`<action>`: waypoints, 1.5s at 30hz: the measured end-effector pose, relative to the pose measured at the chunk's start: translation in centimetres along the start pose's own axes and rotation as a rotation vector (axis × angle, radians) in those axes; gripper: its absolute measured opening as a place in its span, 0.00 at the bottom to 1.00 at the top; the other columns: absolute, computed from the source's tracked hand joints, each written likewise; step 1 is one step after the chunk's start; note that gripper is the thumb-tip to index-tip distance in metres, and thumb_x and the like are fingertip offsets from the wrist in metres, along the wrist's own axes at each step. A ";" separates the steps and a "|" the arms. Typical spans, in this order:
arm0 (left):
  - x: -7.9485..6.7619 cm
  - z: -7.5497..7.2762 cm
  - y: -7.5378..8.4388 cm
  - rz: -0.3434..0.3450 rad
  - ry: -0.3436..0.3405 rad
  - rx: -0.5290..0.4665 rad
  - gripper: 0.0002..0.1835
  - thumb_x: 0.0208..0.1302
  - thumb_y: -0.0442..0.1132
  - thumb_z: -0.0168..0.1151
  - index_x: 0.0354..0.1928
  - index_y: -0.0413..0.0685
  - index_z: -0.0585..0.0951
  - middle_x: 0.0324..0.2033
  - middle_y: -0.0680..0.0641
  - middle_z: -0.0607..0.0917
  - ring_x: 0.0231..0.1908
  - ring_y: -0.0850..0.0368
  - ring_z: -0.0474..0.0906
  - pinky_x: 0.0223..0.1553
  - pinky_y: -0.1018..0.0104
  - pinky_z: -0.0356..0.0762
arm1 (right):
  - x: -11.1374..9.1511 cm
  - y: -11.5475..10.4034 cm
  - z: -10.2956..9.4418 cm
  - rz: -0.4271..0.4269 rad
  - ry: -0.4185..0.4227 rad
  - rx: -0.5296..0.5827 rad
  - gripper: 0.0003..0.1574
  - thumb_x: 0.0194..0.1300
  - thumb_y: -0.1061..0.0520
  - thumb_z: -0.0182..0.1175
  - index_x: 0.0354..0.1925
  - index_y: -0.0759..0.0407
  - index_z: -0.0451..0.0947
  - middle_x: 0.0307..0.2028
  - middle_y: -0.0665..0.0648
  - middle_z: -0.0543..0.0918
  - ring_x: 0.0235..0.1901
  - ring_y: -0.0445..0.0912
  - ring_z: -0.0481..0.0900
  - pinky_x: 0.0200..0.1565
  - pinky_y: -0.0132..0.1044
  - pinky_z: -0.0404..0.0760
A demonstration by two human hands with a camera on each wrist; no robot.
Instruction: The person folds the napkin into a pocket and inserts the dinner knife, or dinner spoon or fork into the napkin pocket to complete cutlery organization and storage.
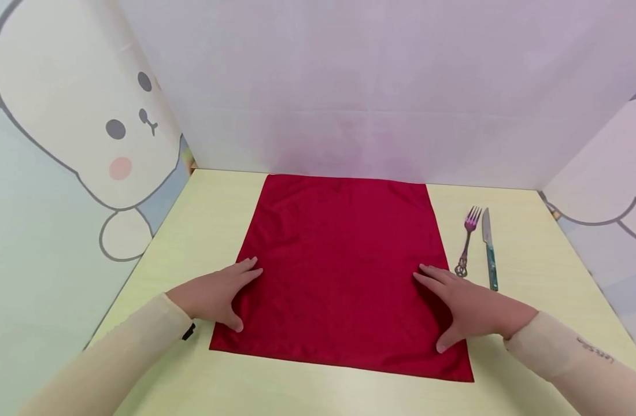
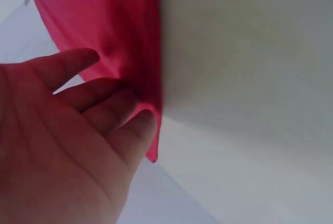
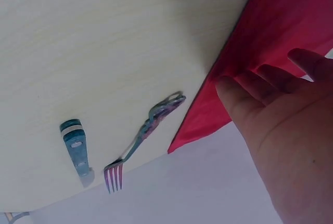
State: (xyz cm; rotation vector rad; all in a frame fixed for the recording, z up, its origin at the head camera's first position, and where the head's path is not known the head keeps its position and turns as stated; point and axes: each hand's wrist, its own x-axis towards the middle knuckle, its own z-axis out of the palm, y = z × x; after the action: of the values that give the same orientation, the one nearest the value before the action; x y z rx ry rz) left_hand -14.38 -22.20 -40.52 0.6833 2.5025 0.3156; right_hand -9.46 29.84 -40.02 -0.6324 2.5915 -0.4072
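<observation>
A red cloth napkin (image 1: 344, 271) lies spread out on the table, with slight wrinkles along its left side. My left hand (image 1: 216, 293) rests at the napkin's left edge, fingers extended onto the fabric; the left wrist view shows its fingertips (image 2: 143, 120) right at the cloth. On the opposite edge my right hand (image 1: 466, 306) has its fingers and thumb spread over the fabric. Both hands hold nothing. Just beyond the right hand lie a fork (image 1: 468, 237) with an ornate handle and a knife (image 1: 490, 254) with a teal handle, side by side, tips pointing away.
The pale wooden table (image 1: 339, 396) is bordered at the back by a whitish curtain (image 1: 349, 86). A panel with a cartoon animal print (image 1: 89, 127) stands on the left, and another printed panel (image 1: 604, 173) on the right.
</observation>
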 end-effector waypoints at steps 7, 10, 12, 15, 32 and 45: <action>3.0 -5.2 -1.0 0.031 0.080 -0.048 0.52 0.62 0.53 0.74 0.80 0.40 0.57 0.78 0.39 0.58 0.77 0.37 0.52 0.73 0.42 0.58 | 2.9 1.9 -4.4 0.011 0.086 0.117 0.77 0.51 0.27 0.75 0.80 0.65 0.50 0.79 0.68 0.51 0.75 0.68 0.49 0.69 0.67 0.61; 5.7 -7.8 -1.6 0.003 0.120 -0.077 0.48 0.67 0.52 0.70 0.79 0.37 0.58 0.76 0.37 0.62 0.75 0.36 0.55 0.73 0.40 0.57 | 5.1 3.4 -7.0 0.052 0.112 0.179 0.74 0.58 0.32 0.74 0.80 0.67 0.46 0.78 0.69 0.50 0.76 0.69 0.47 0.71 0.68 0.54; 7.7 -9.1 -1.9 -0.038 0.138 -0.096 0.46 0.69 0.53 0.67 0.79 0.38 0.58 0.75 0.38 0.63 0.75 0.37 0.57 0.72 0.40 0.58 | 6.7 4.4 -8.4 0.090 0.120 0.224 0.72 0.61 0.34 0.72 0.81 0.67 0.44 0.78 0.71 0.50 0.76 0.69 0.46 0.70 0.69 0.52; 10.6 -10.8 -2.0 -0.079 0.166 -0.114 0.44 0.71 0.53 0.64 0.79 0.38 0.58 0.75 0.37 0.63 0.74 0.37 0.58 0.72 0.39 0.58 | 8.6 5.8 -10.1 0.178 0.121 0.277 0.69 0.66 0.32 0.67 0.81 0.66 0.41 0.78 0.72 0.48 0.76 0.70 0.45 0.70 0.70 0.54; 17.5 -12.8 -4.1 -0.266 0.320 -0.299 0.40 0.75 0.54 0.55 0.78 0.35 0.58 0.74 0.35 0.65 0.72 0.38 0.62 0.71 0.45 0.62 | 16.1 9.1 -11.4 0.435 0.200 0.405 0.61 0.74 0.35 0.54 0.77 0.78 0.42 0.73 0.79 0.53 0.70 0.73 0.56 0.69 0.67 0.61; 20.7 -11.6 -4.0 -0.470 0.576 -0.632 0.34 0.73 0.51 0.52 0.71 0.32 0.69 0.68 0.36 0.73 0.65 0.41 0.71 0.67 0.51 0.69 | 16.6 10.8 -10.8 0.562 0.417 0.634 0.19 0.70 0.48 0.61 0.28 0.60 0.75 0.24 0.51 0.70 0.27 0.46 0.69 0.31 0.36 0.72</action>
State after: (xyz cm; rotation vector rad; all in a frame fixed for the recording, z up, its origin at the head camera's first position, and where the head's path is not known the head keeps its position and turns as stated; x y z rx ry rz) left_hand -37.48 -15.62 -40.99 -0.2913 2.7272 1.1812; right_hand -31.84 32.76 -40.48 0.4294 2.6204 -1.1812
